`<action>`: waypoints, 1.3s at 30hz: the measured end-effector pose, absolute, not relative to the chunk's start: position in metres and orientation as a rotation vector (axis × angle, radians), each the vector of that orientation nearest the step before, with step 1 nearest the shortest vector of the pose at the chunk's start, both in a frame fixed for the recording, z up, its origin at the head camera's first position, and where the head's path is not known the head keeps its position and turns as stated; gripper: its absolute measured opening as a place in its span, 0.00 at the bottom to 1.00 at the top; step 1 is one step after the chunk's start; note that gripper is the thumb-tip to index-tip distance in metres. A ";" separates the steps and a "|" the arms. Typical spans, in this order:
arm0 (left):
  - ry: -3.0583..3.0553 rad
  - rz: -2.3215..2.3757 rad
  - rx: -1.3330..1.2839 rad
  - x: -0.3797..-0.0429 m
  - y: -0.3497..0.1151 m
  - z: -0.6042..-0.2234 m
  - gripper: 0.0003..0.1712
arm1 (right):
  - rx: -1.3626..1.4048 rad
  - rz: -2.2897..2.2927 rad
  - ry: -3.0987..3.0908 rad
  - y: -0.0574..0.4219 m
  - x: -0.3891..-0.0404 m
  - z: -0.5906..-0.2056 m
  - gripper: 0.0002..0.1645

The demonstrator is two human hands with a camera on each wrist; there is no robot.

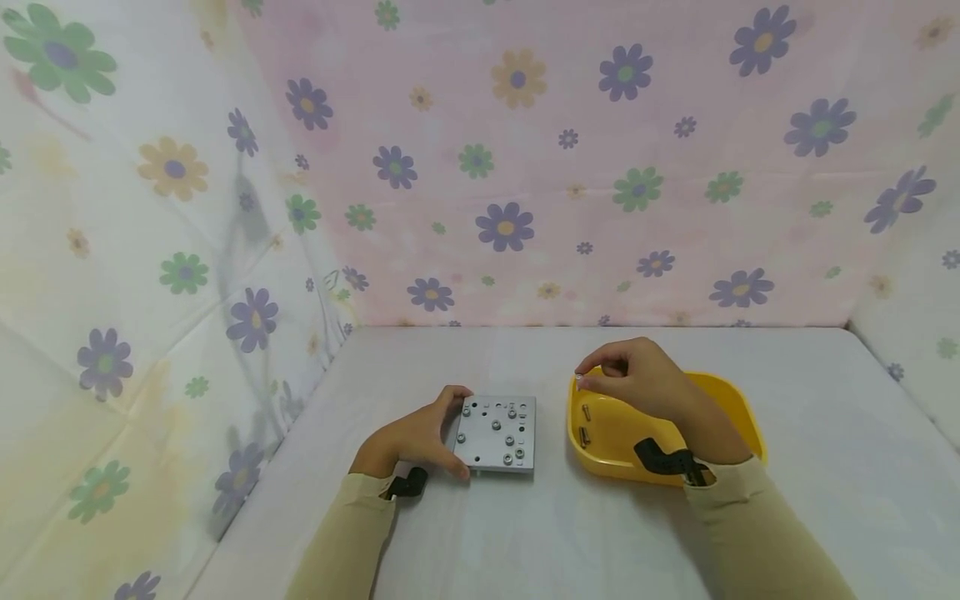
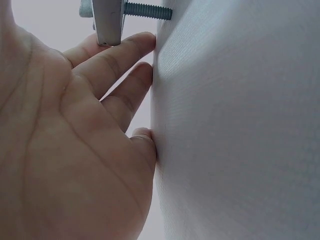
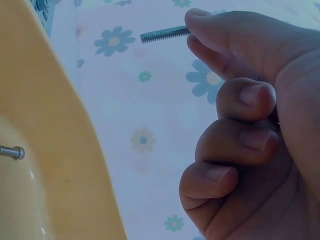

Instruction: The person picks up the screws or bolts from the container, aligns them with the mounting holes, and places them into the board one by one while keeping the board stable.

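Observation:
A square silver metal plate point(image 1: 486, 443) lies on the table, with several socket-head screws and bare holes in its top. My left hand point(image 1: 423, 431) grips it at the left side, thumb at the near corner and index finger at the far one. Below the plate edge point(image 2: 109, 22) a threaded screw shank point(image 2: 147, 11) sticks out, and the other left fingertips rest on the tabletop. Between thumb and index finger my right hand point(image 1: 648, 379) pinches a screw point(image 3: 164, 34), its threaded end pointing out; the head is hidden by the fingers. This hand is above the yellow bin's left part.
The yellow plastic bin point(image 1: 618, 435) stands right of the plate, with a few loose screws point(image 1: 585, 437) by its left wall. White cloth covers the table point(image 1: 480, 542). Flower-patterned curtains point(image 1: 450, 167) enclose the back and sides.

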State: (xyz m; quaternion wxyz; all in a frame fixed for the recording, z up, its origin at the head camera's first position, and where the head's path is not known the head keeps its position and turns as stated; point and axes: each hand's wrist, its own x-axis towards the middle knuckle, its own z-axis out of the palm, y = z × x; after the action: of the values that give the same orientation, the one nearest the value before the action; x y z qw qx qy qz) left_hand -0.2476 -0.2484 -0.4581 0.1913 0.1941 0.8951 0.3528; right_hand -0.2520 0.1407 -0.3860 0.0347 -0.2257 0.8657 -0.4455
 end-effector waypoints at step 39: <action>2.517 0.968 0.589 -0.253 -0.252 -0.463 0.72 | -1.006 -1.251 2.627 0.082 -0.244 -0.390 0.06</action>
State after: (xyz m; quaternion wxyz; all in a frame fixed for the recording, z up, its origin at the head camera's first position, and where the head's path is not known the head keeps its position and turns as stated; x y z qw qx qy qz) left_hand -0.2534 -0.2517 -0.4634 0.1895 0.2094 0.8954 0.3442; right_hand -0.2445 0.0822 -0.3900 0.0313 -0.3267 0.8529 -0.4061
